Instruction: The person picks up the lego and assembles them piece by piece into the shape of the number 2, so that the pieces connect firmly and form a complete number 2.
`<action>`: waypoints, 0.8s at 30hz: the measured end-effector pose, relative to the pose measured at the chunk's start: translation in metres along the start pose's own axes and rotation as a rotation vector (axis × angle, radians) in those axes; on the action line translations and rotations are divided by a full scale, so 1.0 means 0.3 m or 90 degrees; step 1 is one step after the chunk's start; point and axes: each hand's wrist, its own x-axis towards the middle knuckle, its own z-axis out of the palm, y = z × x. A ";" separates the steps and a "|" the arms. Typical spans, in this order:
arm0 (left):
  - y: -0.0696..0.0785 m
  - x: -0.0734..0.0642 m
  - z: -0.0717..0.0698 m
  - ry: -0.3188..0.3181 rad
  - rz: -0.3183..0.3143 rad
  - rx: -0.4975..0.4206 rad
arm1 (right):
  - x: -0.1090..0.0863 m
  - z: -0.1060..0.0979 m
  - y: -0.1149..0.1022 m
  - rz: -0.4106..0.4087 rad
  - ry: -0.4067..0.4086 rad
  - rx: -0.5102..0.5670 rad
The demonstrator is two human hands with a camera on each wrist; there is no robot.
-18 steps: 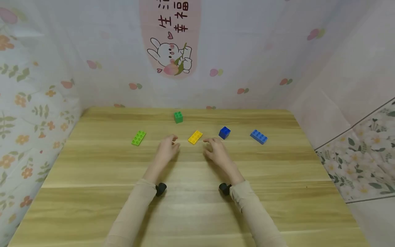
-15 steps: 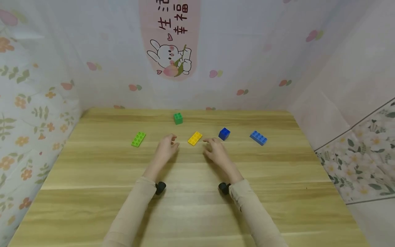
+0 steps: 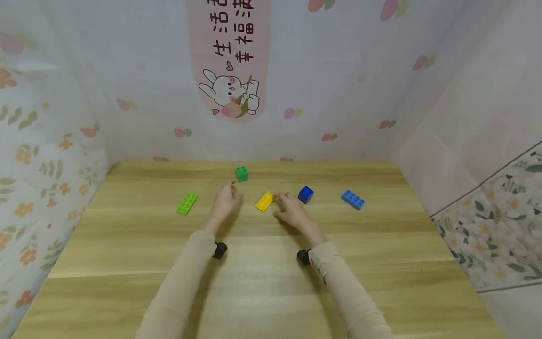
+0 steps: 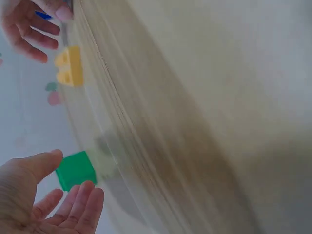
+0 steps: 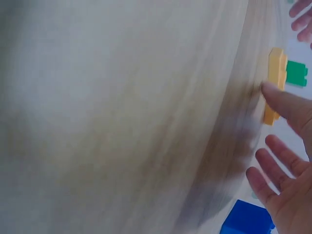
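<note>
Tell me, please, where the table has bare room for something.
Bare table: between the sleeves, left of the lime brick, right of the blue brick. Crowded: the middle, where left hand, green cube, yellow brick, right hand and blue cube sit close.

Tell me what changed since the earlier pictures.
The left hand moved forward, toward the green four-stud brick; the right hand edged forward, nearer the yellow eight-stud brick. Neither grips anything. Both bricks, plus the lime brick, dark blue brick and light blue brick, stayed put.

Banner lettering [image 3: 243, 29] we see cropped at head view's top, sleeves [image 3: 179, 282] cut off below, whether right hand [image 3: 293, 211] touches yellow brick [image 3: 264, 202] we cannot tell.
</note>
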 end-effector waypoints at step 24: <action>-0.050 0.153 0.014 0.016 -0.005 -0.040 | 0.057 0.001 0.010 -0.058 -0.032 0.015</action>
